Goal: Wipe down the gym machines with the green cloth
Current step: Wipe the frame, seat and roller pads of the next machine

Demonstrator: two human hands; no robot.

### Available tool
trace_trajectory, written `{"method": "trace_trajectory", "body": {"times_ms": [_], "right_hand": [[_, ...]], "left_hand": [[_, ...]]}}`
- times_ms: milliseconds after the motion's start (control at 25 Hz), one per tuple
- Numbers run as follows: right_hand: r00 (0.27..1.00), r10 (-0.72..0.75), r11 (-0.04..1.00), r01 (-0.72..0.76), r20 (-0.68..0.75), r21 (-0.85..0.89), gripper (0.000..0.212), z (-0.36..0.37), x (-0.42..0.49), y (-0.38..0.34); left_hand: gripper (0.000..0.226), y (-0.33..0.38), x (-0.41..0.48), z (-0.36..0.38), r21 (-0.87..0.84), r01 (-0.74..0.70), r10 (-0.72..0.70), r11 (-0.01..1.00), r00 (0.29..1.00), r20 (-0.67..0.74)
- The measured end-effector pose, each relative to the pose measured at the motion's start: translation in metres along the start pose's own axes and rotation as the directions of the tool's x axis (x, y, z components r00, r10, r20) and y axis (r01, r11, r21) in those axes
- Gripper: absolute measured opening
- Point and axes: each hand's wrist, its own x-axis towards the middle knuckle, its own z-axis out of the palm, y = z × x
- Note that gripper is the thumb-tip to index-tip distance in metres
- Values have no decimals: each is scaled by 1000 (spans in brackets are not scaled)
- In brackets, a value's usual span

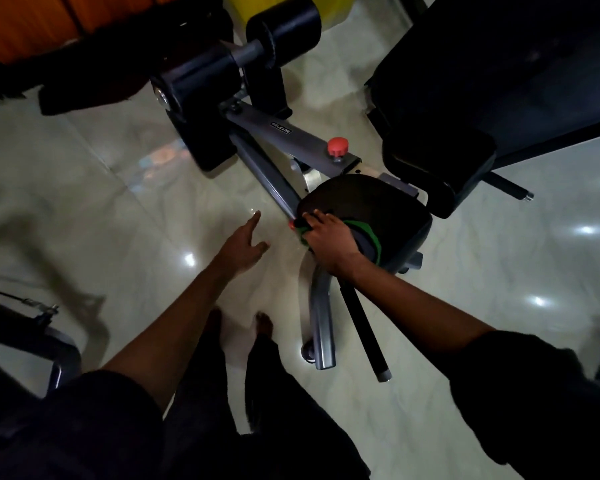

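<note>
Dark sleeves; left hand loose, empty; right hand apparently gripping half-hidden green cloth on seat pad.

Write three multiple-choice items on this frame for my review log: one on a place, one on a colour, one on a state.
1. Where is the green cloth?
A. Hanging from a wall hook
B. On the black seat pad, under the right hand
C. Folded in a bucket

2. What colour is the knob on the grey frame bar?
A. Red
B. Blue
C. White

3. What is the state of the left hand?
A. Gripping a spray bottle
B. Clenched in a fist
C. Open and holding nothing

Answers:
1. B: green fabric shows beside and beneath the hand, at the pad's near edge.
2. A: the knob stands out red against the grey bar.
3. C: its fingers are extended above the floor, with nothing in them.
</note>
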Motion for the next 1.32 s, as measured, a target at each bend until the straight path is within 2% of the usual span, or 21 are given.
{"method": "trace_trajectory", "body": {"times_ms": [160, 280, 360, 560, 680, 760, 880, 1000, 1120, 1240, 1320], "right_hand": [[999, -7, 997, 10, -33, 76, 38, -5, 40, -7], [997, -26, 990, 36, -76, 134, 29, -11, 51, -3], [994, -41, 978, 61, -103, 199, 32, -8, 46, 8], [985, -125, 946, 154, -117, 284, 39, -3, 33, 27], [991, -62, 927, 101, -119, 362, 33, -16, 55, 26], [996, 0, 890, 39, -84, 453, 33, -18, 61, 37], [982, 126, 860, -37, -141, 508, 27, -16, 53, 66], [975, 210, 885, -157, -75, 438, 40, -9, 33, 84], [987, 155, 906, -126, -40, 405, 61, -1, 14, 71], [997, 51, 936, -28, -57, 351, 50, -2, 24, 62], [995, 15, 938, 20, -97, 346, 40, -9, 41, 65]], "left_hand": [[63, 8, 4, 5, -19, 34, -36, 999, 993, -112], [58, 9, 7, -1, -32, 142, -146, 989, 973, -177], [54, 17, 9, -2, -17, 233, -232, 972, 954, -191], [40, 45, 26, 8, 44, 339, -330, 940, 934, -138], [32, 40, 36, 9, -21, 397, -397, 917, 918, -3], [29, 37, 37, 9, -97, 449, -449, 888, 893, 22], [23, 35, 41, 6, -99, 467, -461, 879, 884, 79], [25, 41, 57, 6, -36, 494, -484, 869, 862, 152], [30, 57, 75, 10, -58, 421, -403, 905, 895, 192], [31, 64, 83, 22, -85, 364, -337, 927, 913, 230], [48, 57, 87, 34, -135, 355, -318, 925, 918, 236]]}}
